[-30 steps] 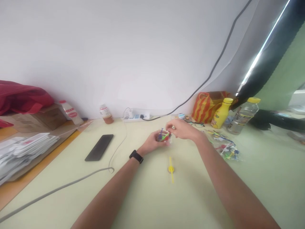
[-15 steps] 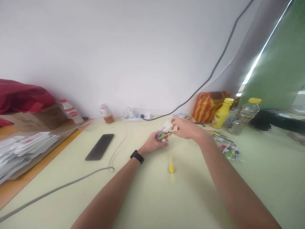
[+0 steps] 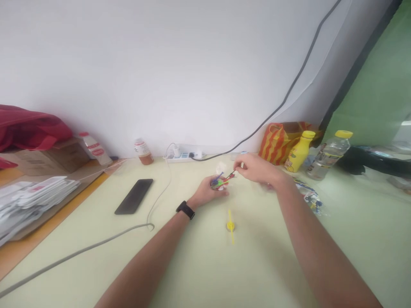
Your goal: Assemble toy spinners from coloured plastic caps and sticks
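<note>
My left hand (image 3: 210,190), with a black band on the wrist, is closed around a bunch of small coloured plastic parts (image 3: 220,183), blue, green and red. Whitish clear plastic (image 3: 221,168) shows just behind them. My right hand (image 3: 248,167) pinches the end of a thin dark stick (image 3: 231,175), whose other end reaches the bunch. In front of both hands a yellow plastic piece (image 3: 230,226), a round hub with a thin bar across it, lies on the table. Right of my right forearm is a clear bag of coloured plastic parts (image 3: 310,196), partly hidden by the arm.
A black phone (image 3: 134,196) and a grey cable (image 3: 96,245) lie at left. Along the wall stand a drink bottle (image 3: 143,152), a power strip (image 3: 183,157), a striped bag (image 3: 272,141), a yellow bottle (image 3: 299,153) and a clear bottle (image 3: 330,155). Papers (image 3: 38,201) are stacked far left.
My right hand has drawn slightly back to the right from the bunch, and a dark stick now shows in its fingers. My left hand has stayed in nearly the same place.
</note>
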A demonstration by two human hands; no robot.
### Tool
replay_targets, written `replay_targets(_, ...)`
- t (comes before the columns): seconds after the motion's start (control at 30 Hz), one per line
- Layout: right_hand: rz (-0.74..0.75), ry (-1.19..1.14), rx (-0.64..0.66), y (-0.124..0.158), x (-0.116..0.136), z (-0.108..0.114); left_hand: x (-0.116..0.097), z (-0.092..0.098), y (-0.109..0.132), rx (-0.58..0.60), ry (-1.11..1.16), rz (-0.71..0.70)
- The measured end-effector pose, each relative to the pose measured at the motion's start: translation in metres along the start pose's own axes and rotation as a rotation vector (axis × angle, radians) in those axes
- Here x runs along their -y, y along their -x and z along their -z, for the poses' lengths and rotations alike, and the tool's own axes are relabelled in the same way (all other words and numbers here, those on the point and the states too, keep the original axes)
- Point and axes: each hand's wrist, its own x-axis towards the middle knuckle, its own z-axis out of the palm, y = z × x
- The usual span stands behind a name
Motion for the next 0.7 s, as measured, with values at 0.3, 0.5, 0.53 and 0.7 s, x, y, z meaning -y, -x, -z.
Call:
replay_targets(0.3, 0.044, -0.062, -0.193, -0.005, -0.003, -0.001, 0.003, -0.002, -0.001, -0.021, -0.040, 0.007)
replay_targets(0.5, 0.024, -0.052, -0.170, -0.005, -0.008, -0.002, 0.006, -0.005, -0.002, -0.008, 0.004, -0.009)
replay_targets(0.53, 0.022, -0.054, -0.145, -0.005, -0.007, -0.003, 0.007, -0.005, -0.002, -0.002, 0.009, -0.012)
replay_targets(0.7, 0.040, -0.037, -0.118, -0.009, 0.002, -0.010, 0.009, -0.008, -0.002, 0.003, 0.034, -0.011)
